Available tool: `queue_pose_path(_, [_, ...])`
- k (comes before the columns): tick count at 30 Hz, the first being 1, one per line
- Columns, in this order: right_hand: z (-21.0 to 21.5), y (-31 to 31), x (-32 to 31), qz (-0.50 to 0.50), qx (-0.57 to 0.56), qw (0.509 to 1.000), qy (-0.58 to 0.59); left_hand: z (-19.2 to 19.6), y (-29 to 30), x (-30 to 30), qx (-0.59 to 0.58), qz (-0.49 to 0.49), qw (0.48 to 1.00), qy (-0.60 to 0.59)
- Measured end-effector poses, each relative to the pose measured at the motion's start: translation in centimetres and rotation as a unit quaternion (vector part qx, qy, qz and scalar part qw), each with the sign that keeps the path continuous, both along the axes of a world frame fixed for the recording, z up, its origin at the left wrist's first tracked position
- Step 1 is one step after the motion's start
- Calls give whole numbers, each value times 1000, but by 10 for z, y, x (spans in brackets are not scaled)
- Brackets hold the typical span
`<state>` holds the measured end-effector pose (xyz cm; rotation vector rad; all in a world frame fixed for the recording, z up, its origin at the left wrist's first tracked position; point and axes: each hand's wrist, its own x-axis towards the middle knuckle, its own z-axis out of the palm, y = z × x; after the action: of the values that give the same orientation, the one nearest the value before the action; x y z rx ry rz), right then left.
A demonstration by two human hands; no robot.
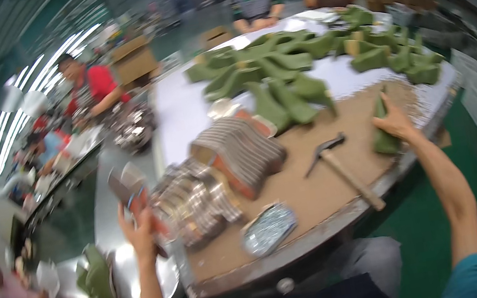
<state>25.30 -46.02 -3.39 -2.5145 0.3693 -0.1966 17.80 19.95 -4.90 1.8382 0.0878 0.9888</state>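
Note:
My right hand [397, 121] is closed round a green shoe last [385, 141] above the right edge of the table. At the left, my left hand [138, 230] grips shoe insoles [127, 185], grey with orange-red; motion blurs them and I cannot tell how many. Beside that hand are stacked insoles, one row shiny [193, 197] and another striped grey and brown [242, 151]. A claw-like hammer [345, 172] with a wooden handle lies between my hands. Nearer me sits an oval tin [269, 229] of small silvery bits, perhaps tacks. Many green lasts [276, 74] lie across the far side.
The worktable [315, 199] has a brown board top with white sheeting behind. A metal conveyor-like surface [137, 274] adjoins it on the left, bearing more green lasts [98, 276]. Co-workers stand beyond the table and at the left. Cardboard boxes [134, 59] stand behind.

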Motion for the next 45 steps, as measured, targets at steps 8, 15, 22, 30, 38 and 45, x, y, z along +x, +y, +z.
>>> queue_pose_path(8, [29,16,-43,83,25,996,14,40,-9,-1,19,103,990,92])
queue_pose_path(15, [14,10,-85,148,144,978,24,82,-35,-18,126,120,984,33])
queue_pose_path(22, [33,66,-135,79,366,924,-83,65,-174,-77,-346,-258,900,70])
queue_pose_path(30, [70,242,-203,425,236,872,-59,58,-234,-128,-573,-398,697,164])
queue_pose_path(38, [27,263,-226,445,434,783,25,34,-210,-138,-465,-383,798,-17])
queue_pose_path(45, [-21,271,-214,530,115,815,-204,3,-160,-180,-436,-153,883,-82])
